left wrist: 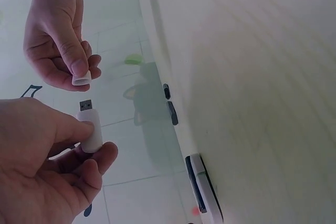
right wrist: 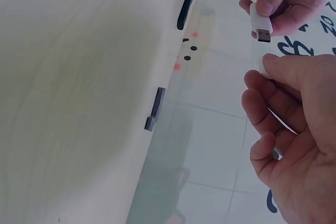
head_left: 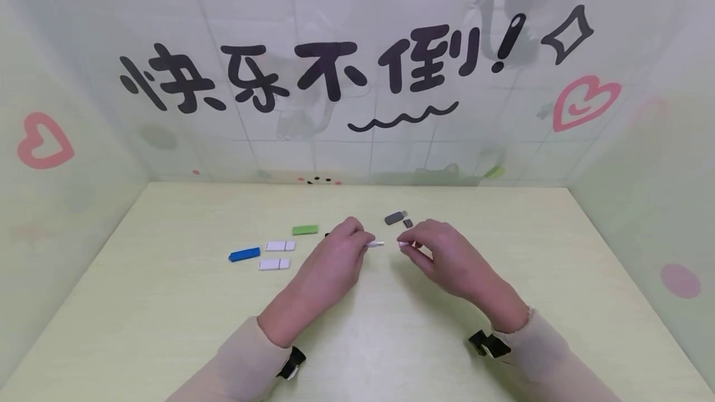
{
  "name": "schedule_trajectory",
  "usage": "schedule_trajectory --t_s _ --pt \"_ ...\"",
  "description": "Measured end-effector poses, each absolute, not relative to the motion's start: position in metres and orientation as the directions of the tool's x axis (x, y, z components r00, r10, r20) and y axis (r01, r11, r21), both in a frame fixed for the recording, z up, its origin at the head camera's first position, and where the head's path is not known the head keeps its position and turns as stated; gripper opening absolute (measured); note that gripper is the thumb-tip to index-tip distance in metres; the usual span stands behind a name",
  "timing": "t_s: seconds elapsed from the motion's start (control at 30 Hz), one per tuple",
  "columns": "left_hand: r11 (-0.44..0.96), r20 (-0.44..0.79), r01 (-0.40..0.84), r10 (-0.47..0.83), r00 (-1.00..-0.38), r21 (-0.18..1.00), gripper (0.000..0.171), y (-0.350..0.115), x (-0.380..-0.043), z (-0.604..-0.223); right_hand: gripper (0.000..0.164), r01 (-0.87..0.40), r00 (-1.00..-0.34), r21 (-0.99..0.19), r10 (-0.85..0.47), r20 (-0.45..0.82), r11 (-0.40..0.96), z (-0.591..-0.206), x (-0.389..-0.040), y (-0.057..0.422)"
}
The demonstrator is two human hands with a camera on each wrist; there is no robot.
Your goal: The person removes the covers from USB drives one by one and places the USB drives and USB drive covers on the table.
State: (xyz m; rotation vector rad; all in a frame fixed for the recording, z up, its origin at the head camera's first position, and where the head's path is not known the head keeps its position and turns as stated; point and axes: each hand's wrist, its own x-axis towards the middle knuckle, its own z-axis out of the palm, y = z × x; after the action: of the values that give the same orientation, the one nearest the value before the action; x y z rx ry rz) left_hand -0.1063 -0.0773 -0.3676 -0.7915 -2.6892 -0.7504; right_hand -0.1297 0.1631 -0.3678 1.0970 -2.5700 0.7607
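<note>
My left hand point(head_left: 335, 260) pinches a white USB flash drive point(left wrist: 92, 135) between thumb and fingers. Its metal plug point(left wrist: 85, 105) is bare and points toward the other hand. Between the thumb and fingertips of my right hand point(head_left: 451, 259) is a small white cap point(left wrist: 82, 80), its open end facing the plug. A short gap separates cap and drive, and both are held up above the table. Just beyond the hands lies a dark grey USB flash drive point(head_left: 393, 218) with its plug exposed, its small dark cap point(head_left: 408, 224) beside it.
Left of my left hand lie a green flash drive point(head_left: 305, 230), a blue one point(head_left: 244, 255) and two capped white ones, the upper point(head_left: 279, 245) and lower point(head_left: 274, 264). A black item is mostly hidden behind that hand. Printed walls point(head_left: 313, 154) enclose the pale table point(head_left: 167, 327).
</note>
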Motion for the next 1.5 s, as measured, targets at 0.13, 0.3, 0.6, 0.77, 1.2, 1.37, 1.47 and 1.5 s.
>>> schedule_trajectory --t_s 0.13,0.3,0.6,0.77,1.2,1.37,1.47,1.5 --pt "0.710 0.347 0.557 0.440 -0.828 0.430 0.017 -0.075 -0.110 -0.366 0.013 -0.710 -0.703 -0.367 -0.577 0.415 0.601 -0.368 -0.129 0.173" --pt "0.691 0.334 0.553 0.441 -0.833 0.465 0.018 -0.071 -0.116 -0.363 0.015 -0.685 -0.727 -0.373 -0.553 0.407 0.626 -0.369 -0.128 0.184" --pt "0.717 0.269 0.505 0.427 -0.863 0.481 0.014 -0.058 -0.132 -0.361 0.020 -0.624 -0.780 -0.396 -0.515 0.354 0.673 -0.367 -0.126 0.199" --pt "0.713 0.207 0.457 0.414 -0.887 0.532 0.013 -0.049 -0.144 -0.363 0.020 -0.607 -0.794 -0.414 -0.501 0.343 0.678 -0.366 -0.125 0.204" --pt "0.716 0.059 0.318 0.362 -0.930 0.621 0.013 -0.017 -0.173 -0.379 0.013 -0.578 -0.816 -0.427 -0.476 0.328 0.696 -0.367 -0.124 0.210" --pt "0.730 0.008 0.294 0.367 -0.930 0.617 0.013 -0.003 -0.182 -0.387 0.013 -0.569 -0.823 -0.437 -0.476 0.311 0.697 -0.366 -0.122 0.212" --pt "0.743 -0.005 0.300 0.378 -0.926 0.599 0.010 0.004 -0.186 -0.391 0.013 -0.561 -0.828 -0.434 -0.475 0.299 0.705 -0.365 -0.121 0.214" --pt "0.747 -0.005 0.307 0.383 -0.924 0.590 0.010 0.006 -0.188 -0.392 0.013 -0.558 -0.830 -0.433 -0.473 0.296 0.708 -0.365 -0.121 0.214"
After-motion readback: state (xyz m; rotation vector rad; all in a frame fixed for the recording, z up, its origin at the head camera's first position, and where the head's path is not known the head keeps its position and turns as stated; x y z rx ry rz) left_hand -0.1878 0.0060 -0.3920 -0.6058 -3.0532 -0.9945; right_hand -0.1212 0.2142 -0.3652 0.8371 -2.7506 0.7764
